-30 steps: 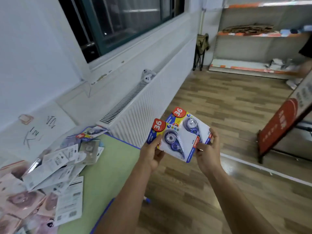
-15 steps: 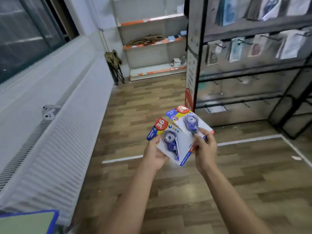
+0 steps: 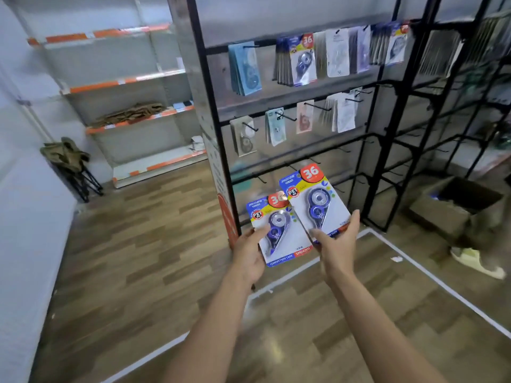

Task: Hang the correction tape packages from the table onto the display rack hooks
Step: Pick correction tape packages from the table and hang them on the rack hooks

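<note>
While each hand (image 3: pixel 250 251) (image 3: pixel 336 241) pinched one light, stiff blue-and-white carded correction tape package (image 3: pixel 279 230) (image 3: pixel 315 200) by its lower edge, bending seemed unlikely.

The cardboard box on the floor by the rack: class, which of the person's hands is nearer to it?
Right. The right hand, holding a correction tape package, is on the cardboard box's side; the left hand, holding the other package, is farther away, beyond the right hand.

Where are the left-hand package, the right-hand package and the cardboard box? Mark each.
left-hand package (image 3: pixel 279 233): head view, on its blister.
right-hand package (image 3: pixel 318 203): head view, on its blister.
cardboard box (image 3: pixel 439 217): head view, on its front wall.
</note>
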